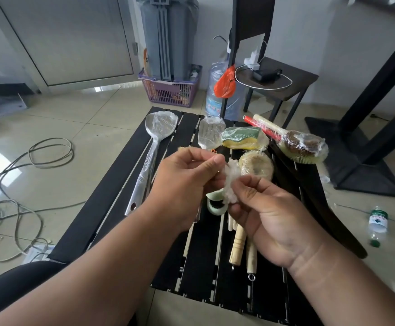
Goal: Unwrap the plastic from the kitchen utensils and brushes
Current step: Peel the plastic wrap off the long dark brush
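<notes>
My left hand (187, 180) and my right hand (269, 215) meet over the black slatted table (111, 196), both pinching a crumpled wad of clear plastic wrap (232, 182). Just under the wad a pale green brush head with dark bristles (215, 204) peeks out. Wrapped items lie behind: a steel ladle (154, 137), a slotted spatula (209, 135), a green-yellow sponge (243, 136), a round bristle brush (257, 164) and a long-handled brush (302, 145). Wooden handles (237, 243) lie under my right hand.
Loose cables (27, 184) sprawl on the tiled floor at the left. A plastic bottle (377, 224) lies on the floor at the right. Behind the table stand a purple basket (170, 90), a water jug (217, 95) and a dark side table (283, 78).
</notes>
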